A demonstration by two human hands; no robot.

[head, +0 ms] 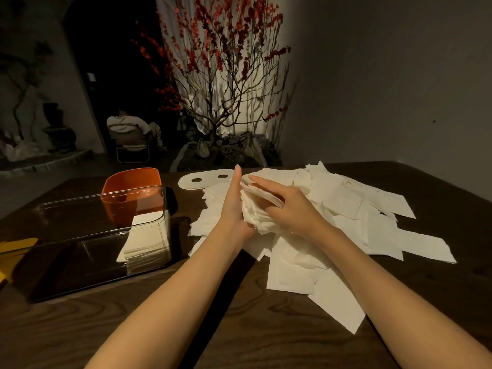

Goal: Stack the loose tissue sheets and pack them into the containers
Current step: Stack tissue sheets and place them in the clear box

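A bundle of white tissue sheets (253,209) stands on edge between my two hands above the loose pile of tissue sheets (346,217) on the dark wooden table. My left hand (233,206) presses flat against the bundle's left side, fingers straight and pointing away. My right hand (286,202) curls over the bundle's top and right side. To the left sits a clear rectangular container (66,209) with a neat stack of tissues (145,243) in its right end. An orange container (131,187) stands behind it.
A white flat lid with two dark holes (197,182) lies behind my hands. Yellow items (16,249) sit at the table's left edge. Beyond the table are a red-blossom tree and a seated person.
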